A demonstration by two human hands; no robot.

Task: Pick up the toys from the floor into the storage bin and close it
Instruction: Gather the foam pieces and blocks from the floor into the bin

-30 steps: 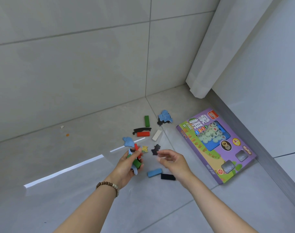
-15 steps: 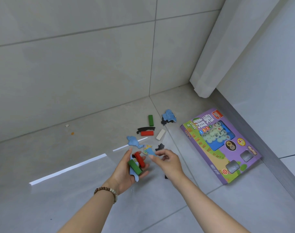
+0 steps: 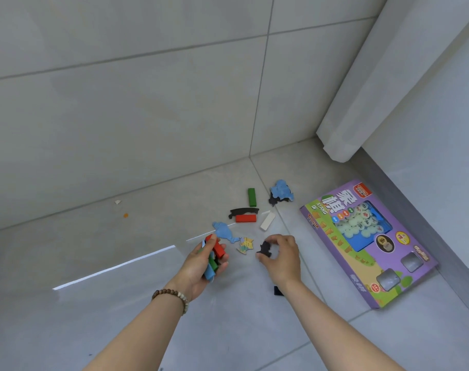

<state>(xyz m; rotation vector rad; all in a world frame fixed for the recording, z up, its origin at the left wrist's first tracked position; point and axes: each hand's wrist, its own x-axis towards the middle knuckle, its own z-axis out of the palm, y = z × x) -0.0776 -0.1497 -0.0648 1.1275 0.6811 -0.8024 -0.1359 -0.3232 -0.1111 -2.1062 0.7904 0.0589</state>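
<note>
My left hand (image 3: 201, 266) is closed around a bundle of toy pieces (image 3: 214, 257): red, green and blue blocks. My right hand (image 3: 281, 257) pinches a black flat piece (image 3: 265, 249) at floor level. On the grey tile floor lie a blue flat shape (image 3: 224, 231), a yellow patterned piece (image 3: 246, 245), a red block (image 3: 245, 218), a black curved piece (image 3: 242, 211), a white block (image 3: 267, 221), a green block (image 3: 251, 197) and a blue-and-black pile (image 3: 280, 191). A black block (image 3: 277, 290) peeks out beside my right forearm. No storage bin is in view.
A purple boxed game (image 3: 367, 239) lies on the floor to the right, next to a grey baseboard (image 3: 426, 226). A white curtain (image 3: 367, 89) hangs in the corner. Two small crumbs (image 3: 121, 208) lie at the far left by the tiled wall.
My right hand passed the blue block into my left hand, then moved right and took hold of the black flat piece. The left hand's bundle has grown.
</note>
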